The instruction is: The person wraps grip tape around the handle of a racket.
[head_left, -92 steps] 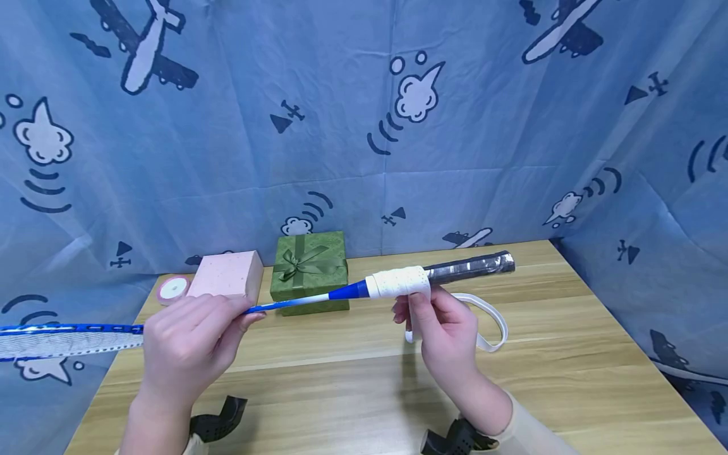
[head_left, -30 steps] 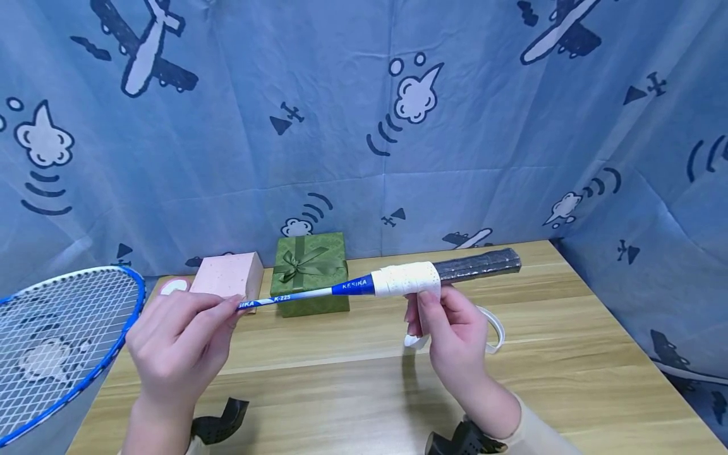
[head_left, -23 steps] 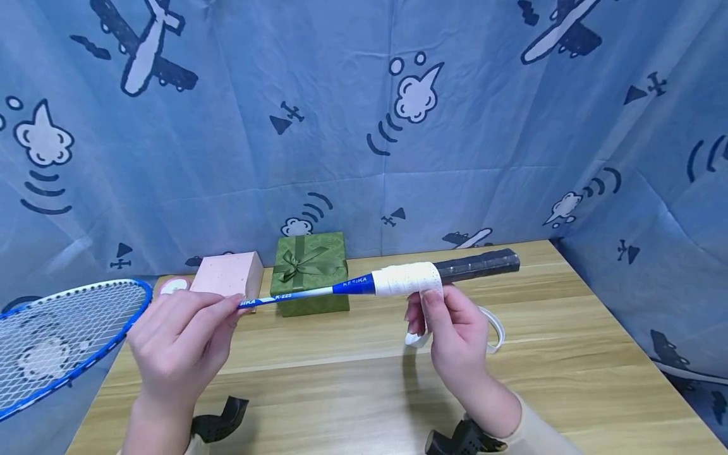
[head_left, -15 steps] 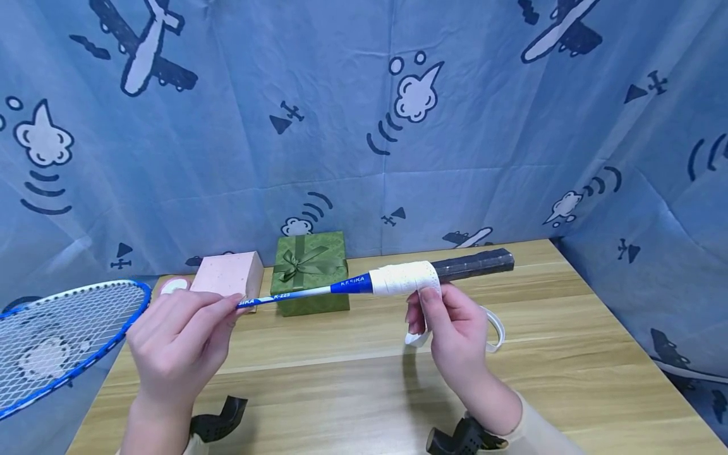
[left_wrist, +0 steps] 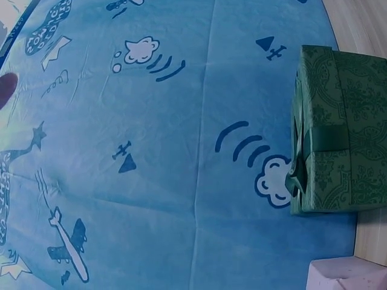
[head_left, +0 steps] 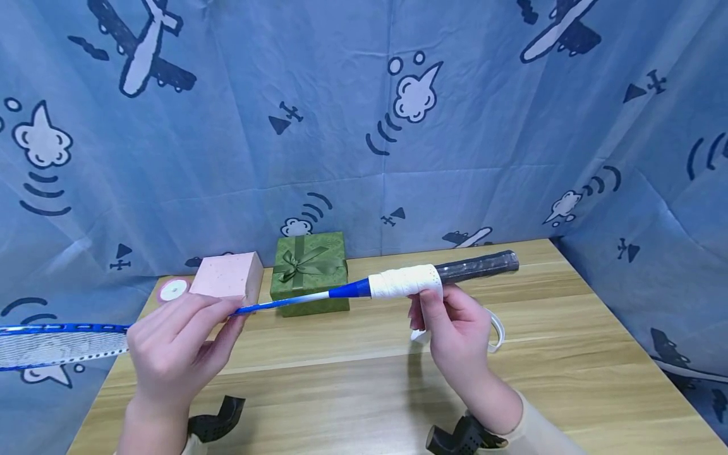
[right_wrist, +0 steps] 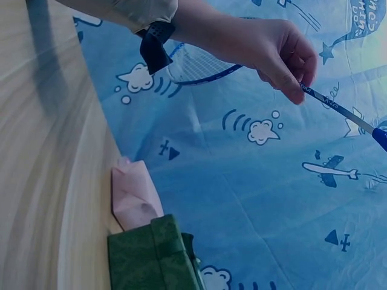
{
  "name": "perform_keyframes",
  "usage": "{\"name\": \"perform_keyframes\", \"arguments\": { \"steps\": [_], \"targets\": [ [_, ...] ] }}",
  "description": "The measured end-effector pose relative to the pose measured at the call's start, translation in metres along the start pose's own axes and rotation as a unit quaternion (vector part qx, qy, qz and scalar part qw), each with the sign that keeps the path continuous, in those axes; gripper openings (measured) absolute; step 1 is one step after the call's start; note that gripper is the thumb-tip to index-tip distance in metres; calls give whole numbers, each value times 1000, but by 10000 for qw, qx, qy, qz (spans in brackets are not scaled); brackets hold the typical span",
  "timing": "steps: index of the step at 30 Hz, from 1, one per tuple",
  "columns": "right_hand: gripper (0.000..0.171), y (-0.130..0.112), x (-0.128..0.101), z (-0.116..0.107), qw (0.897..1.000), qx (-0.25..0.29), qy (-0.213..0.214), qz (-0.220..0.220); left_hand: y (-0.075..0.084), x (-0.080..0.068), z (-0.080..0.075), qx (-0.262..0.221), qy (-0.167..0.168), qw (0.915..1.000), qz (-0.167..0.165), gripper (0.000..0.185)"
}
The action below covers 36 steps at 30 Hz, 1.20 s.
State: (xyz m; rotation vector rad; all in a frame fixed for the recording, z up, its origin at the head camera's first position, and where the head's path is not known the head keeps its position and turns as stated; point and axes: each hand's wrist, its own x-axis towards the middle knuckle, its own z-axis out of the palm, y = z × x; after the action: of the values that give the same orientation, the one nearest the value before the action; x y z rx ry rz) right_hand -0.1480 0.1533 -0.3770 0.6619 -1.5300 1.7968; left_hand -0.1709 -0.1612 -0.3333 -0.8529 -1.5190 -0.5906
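A blue and white badminton racket (head_left: 349, 290) is held level above the table, its strung head at the far left, seen nearly edge-on. My left hand (head_left: 176, 354) pinches the thin shaft; the right wrist view shows this left hand (right_wrist: 275, 54) on the shaft too. White perforated grip tape (head_left: 404, 281) is wound over the front part of the handle, and the bare dark handle end (head_left: 480, 266) sticks out to the right. My right hand (head_left: 461, 341) pinches the tape just under the handle. A loose loop of tape (head_left: 498, 332) hangs behind that hand.
On the wooden table (head_left: 341, 392), a green gift box with a bow (head_left: 309, 272) stands at the back. Left of it are a pink box (head_left: 227, 275) and a round ribbon roll (head_left: 173, 289). A blue printed curtain (head_left: 341, 126) hangs behind.
The racket has turned about its shaft several times, its head going from edge-on to tilted and back to edge-on. Compared with the earliest frame, the white wrap reaches slightly farther right along the handle.
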Motion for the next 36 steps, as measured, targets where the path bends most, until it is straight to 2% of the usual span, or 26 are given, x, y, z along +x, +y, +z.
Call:
{"name": "perform_keyframes", "arguments": {
  "steps": [11, 16, 24, 30, 36],
  "targets": [
    [15, -1, 2, 2, 9996, 241, -111, -81, 4, 4, -2, 27, -195, 9997, -149, 45],
    [14, 0, 2, 1, 9998, 182, -82, 4, 4, 4, -2, 135, -147, 9994, -266, 47],
    [16, 0, 1, 0, 9998, 147, -55, 150, 4, 1, 1, 339, 74, 9993, -169, 47],
    [21, 0, 1, 0, 9992, 345, -145, 169, 4, 2, 0, 187, -40, 9996, -227, 47],
    [17, 1, 2, 0, 9992, 367, 13, 161, 7, 8, 0, -187, -143, 9995, -232, 45]
  ]
}}
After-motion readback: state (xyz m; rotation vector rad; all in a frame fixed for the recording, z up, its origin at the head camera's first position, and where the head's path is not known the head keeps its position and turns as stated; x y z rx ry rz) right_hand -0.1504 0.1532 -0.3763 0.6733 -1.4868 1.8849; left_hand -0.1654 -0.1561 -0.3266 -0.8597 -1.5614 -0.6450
